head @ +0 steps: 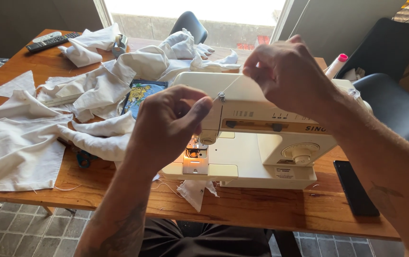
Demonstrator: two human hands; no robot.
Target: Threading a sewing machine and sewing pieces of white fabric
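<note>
A cream sewing machine (257, 143) stands on the wooden table (261, 209). My right hand (287, 74) is raised over its top, fingers pinched on a thin white thread (230, 86) that runs down to a metal guide on the machine's top. My left hand (171, 126) hovers in front of the needle end, thumb and fingers pinched together, apparently on the same thread. The lit needle area (195, 154) shows below my left hand. A scrap of white cloth (195, 190) hangs from under the machine.
White fabric pieces (28, 143) cover the table's left half, with a printed blue patch (142, 93) among them. Remote controls (52, 41) lie at the far left corner. A black phone (354, 188) lies right of the machine. Black chairs (395, 102) stand at the right.
</note>
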